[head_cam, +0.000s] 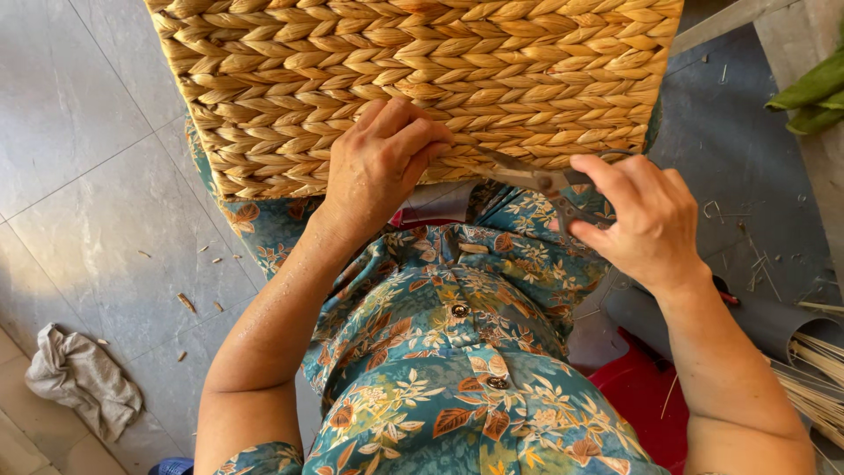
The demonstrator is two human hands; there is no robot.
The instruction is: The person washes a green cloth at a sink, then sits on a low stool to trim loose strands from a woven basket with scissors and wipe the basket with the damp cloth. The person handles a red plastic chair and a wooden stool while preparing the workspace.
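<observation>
Woven basket (413,79), one scissors (549,186), two hands (382,163)

The floor (79,114) was laid with large grey tiles, lit by soft daylight and littered with straw scraps. A crumpled grey cloth (83,380) was left at the lower left. A green cloth (813,92) was draped at the upper right.
</observation>
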